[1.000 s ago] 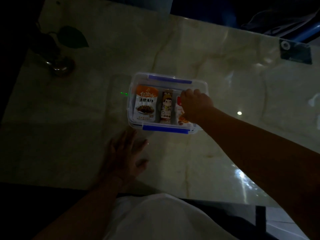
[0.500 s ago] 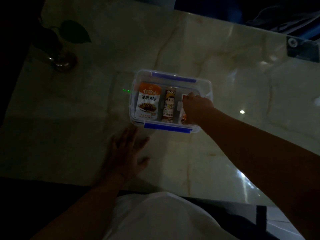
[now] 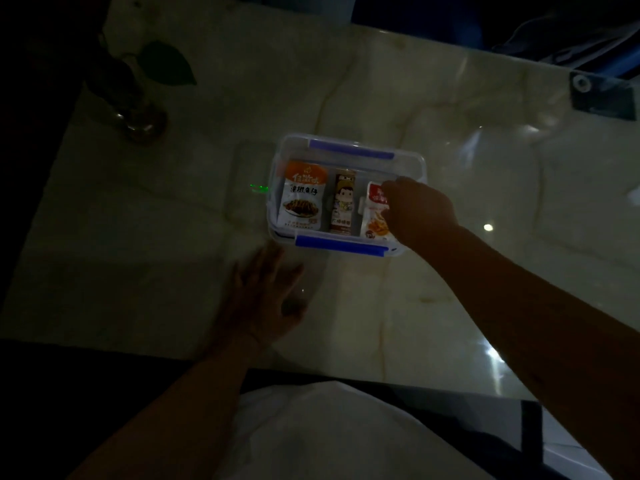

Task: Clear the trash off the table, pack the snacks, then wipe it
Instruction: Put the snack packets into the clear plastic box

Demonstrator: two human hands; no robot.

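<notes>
A clear plastic box (image 3: 414, 161) with blue clips stands on the pale marble table (image 3: 207, 209). Inside lie an orange-and-white snack packet (image 3: 302, 197), a slim brown packet (image 3: 343, 202) with a cartoon figure, and a red-and-white snack packet (image 3: 374, 213) at the right. My right hand (image 3: 420, 211) rests over the right end of the box, fingers curled on the red-and-white packet; whether it grips the packet is unclear. My left hand (image 3: 265, 299) lies flat on the table just in front of the box, fingers apart, holding nothing.
A glass vase (image 3: 138, 119) with a green leaf (image 3: 166, 65) stands at the far left of the table. A dark bracket (image 3: 602, 97) sits at the far right edge. The table's near edge runs along my lap. The room is dim.
My right hand has slid back toward me and to the right inside the box, uncovering more of the red-and-white packet. My left hand has stayed flat on the table.
</notes>
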